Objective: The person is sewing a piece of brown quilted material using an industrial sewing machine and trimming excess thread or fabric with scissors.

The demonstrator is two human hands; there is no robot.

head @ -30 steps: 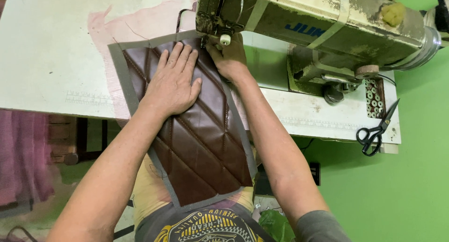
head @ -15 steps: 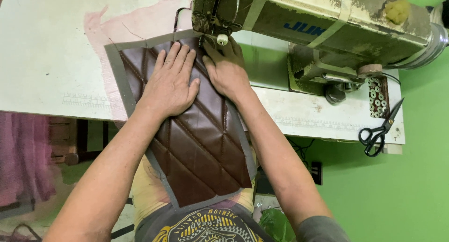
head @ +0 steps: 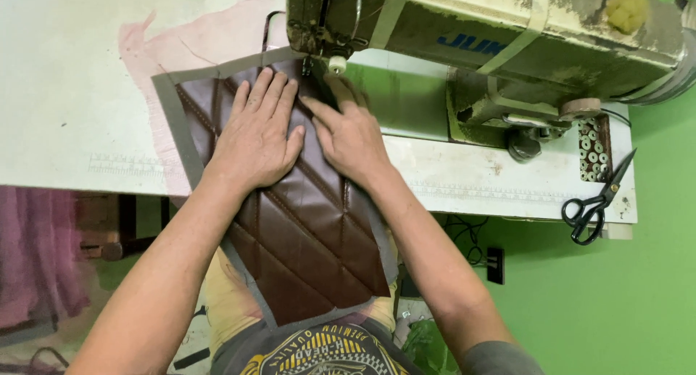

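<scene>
Quilted brown leatherette panel (head: 304, 223) lies under both flat, open palms: left hand (head: 257, 136), right hand (head: 351, 136) at its three o'clock, gripping nothing, below the sewing machine (head: 471, 41).

Quilted panel (head: 290, 223) at frame centre on the table (head: 72, 92), lower end hanging over the near edge, both hands on it, left hand (head: 255, 132) beside right hand (head: 351, 132), sewing machine (head: 478, 41) upper right, scissors (head: 596, 201) at right edge
</scene>
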